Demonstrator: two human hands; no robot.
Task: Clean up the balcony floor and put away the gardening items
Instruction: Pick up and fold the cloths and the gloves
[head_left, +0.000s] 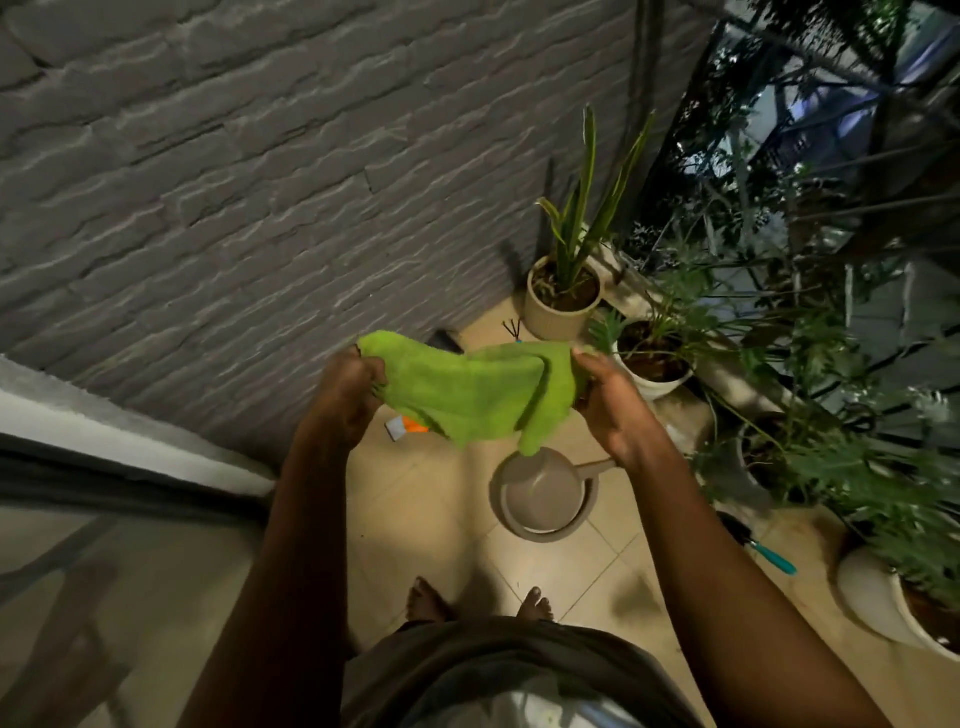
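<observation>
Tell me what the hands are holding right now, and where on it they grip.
Both hands hold the green cloth stretched above the floor: the left hand grips its left edge, the right hand its right edge.

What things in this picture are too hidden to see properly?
All in the head view:
- orange-and-white item on the floor: mostly covered by the green cloth, so I cannot tell what it is.
- small rake: only its prongs show and the cloth hides its handle.
- teal-handled tool: its dark end is lost in shadow.
- white pot: cut off by the right and bottom edges.
</observation>
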